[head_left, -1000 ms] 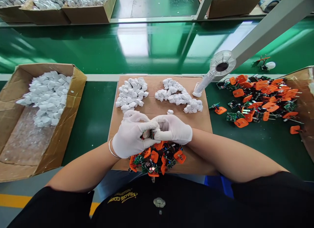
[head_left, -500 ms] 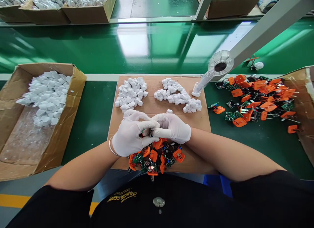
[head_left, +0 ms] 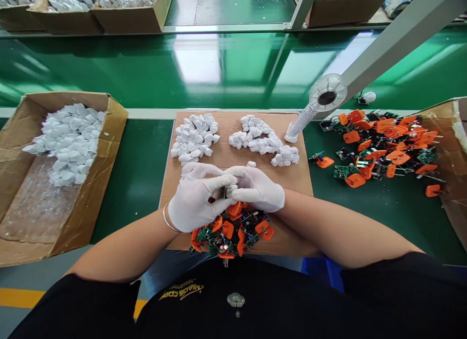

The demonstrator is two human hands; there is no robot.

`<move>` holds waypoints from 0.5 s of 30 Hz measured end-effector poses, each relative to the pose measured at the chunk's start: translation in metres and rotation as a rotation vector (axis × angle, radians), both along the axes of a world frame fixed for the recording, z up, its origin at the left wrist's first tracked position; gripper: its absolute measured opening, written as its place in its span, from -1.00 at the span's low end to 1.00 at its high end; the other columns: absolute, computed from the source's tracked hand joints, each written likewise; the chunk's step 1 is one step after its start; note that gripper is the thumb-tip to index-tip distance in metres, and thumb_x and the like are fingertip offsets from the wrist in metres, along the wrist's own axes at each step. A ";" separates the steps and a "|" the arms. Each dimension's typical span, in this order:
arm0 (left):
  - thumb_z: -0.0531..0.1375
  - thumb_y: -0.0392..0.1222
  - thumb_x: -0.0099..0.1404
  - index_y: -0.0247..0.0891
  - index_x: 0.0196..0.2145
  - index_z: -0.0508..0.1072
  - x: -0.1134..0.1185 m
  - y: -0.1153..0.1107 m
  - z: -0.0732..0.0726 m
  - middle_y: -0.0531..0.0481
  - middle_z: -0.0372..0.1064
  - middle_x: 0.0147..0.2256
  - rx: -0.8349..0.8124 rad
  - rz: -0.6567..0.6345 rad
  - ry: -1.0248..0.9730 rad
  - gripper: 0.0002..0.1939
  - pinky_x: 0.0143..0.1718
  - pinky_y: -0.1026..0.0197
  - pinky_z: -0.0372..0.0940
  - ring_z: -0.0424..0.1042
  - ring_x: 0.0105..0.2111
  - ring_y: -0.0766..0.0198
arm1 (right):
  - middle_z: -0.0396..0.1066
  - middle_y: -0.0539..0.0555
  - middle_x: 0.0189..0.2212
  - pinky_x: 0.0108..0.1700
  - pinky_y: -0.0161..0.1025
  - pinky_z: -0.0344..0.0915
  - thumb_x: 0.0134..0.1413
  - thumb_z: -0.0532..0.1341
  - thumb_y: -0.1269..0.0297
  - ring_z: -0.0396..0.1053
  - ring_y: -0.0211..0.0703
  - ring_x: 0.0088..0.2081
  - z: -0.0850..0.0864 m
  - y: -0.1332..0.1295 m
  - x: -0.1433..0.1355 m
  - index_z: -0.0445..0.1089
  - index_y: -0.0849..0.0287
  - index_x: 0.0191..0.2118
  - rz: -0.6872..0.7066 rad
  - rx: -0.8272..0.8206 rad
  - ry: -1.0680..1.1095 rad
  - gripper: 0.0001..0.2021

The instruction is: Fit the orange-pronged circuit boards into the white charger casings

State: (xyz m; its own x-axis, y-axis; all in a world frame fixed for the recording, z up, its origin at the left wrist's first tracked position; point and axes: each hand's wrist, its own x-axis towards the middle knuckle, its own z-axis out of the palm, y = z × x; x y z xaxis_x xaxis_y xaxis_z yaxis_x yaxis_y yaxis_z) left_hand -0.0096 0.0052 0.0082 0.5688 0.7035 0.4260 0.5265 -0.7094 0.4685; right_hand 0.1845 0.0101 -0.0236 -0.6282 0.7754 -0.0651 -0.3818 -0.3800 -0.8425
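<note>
White gloves cover both hands, which meet above the near part of a cardboard sheet [head_left: 170, 183]. My left hand [head_left: 200, 198] pinches a small part with a bit of circuit board and something white; most of it is hidden by the fingers. From the other side my right hand [head_left: 255, 187] has its fingers closed on the same small part. Directly below the hands lies a heap of orange pieces with green circuit boards [head_left: 228, 230]. Beyond them on the sheet are white pieces in a left group [head_left: 195, 137] and a right group [head_left: 262, 137].
At the left stands a cardboard box [head_left: 105, 169] of white pieces. On the right lies a pile of orange parts with boards [head_left: 386, 144] beside another box [head_left: 447, 149]. A clear plastic fan-like device [head_left: 327, 93] stands near a slanted grey beam [head_left: 394, 42].
The fingers of both hands have shifted slightly around the small part, and more of its white portion shows between them. At the back right, the white bulb-like item has moved left, towards the beam.
</note>
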 end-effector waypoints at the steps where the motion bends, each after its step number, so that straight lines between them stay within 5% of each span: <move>1: 0.34 -0.08 0.26 -0.10 -0.05 0.51 0.000 0.000 0.000 0.00 0.55 -0.18 -0.018 -0.001 -0.017 -0.70 -0.06 0.01 0.26 0.51 -0.15 0.15 | 0.52 0.06 -0.34 -0.20 -0.24 0.44 -0.12 0.50 0.15 0.47 -0.19 -0.29 -0.001 0.000 0.000 0.44 0.24 -0.23 0.008 -0.022 0.021 -0.62; 9: 0.42 -0.04 0.13 -0.08 0.00 0.47 -0.002 -0.001 -0.001 -0.03 0.50 -0.17 -0.058 -0.001 -0.027 -0.52 -0.07 -0.02 0.27 0.47 -0.16 0.11 | 0.52 0.05 -0.33 -0.15 -0.23 0.47 -0.05 0.50 0.22 0.49 -0.21 -0.26 0.001 -0.003 -0.002 0.45 0.25 -0.19 0.007 -0.054 -0.036 -0.65; 15: 0.36 -0.07 0.26 -0.09 -0.09 0.46 0.000 0.000 -0.002 0.02 0.55 -0.24 0.019 -0.015 -0.113 -0.71 -0.11 0.03 0.30 0.51 -0.21 0.21 | 0.42 -0.05 -0.44 -0.23 -0.26 0.44 -0.11 0.52 0.23 0.43 -0.28 -0.36 -0.004 -0.005 0.000 0.41 0.21 -0.21 -0.034 0.007 -0.039 -0.62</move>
State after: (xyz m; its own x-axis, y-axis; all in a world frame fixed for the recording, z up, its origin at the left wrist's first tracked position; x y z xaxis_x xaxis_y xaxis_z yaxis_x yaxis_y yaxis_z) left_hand -0.0096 0.0056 0.0063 0.5269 0.6865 0.5012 0.4604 -0.7262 0.5106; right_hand 0.1842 0.0051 -0.0271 -0.5983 0.7969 -0.0839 -0.3613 -0.3617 -0.8594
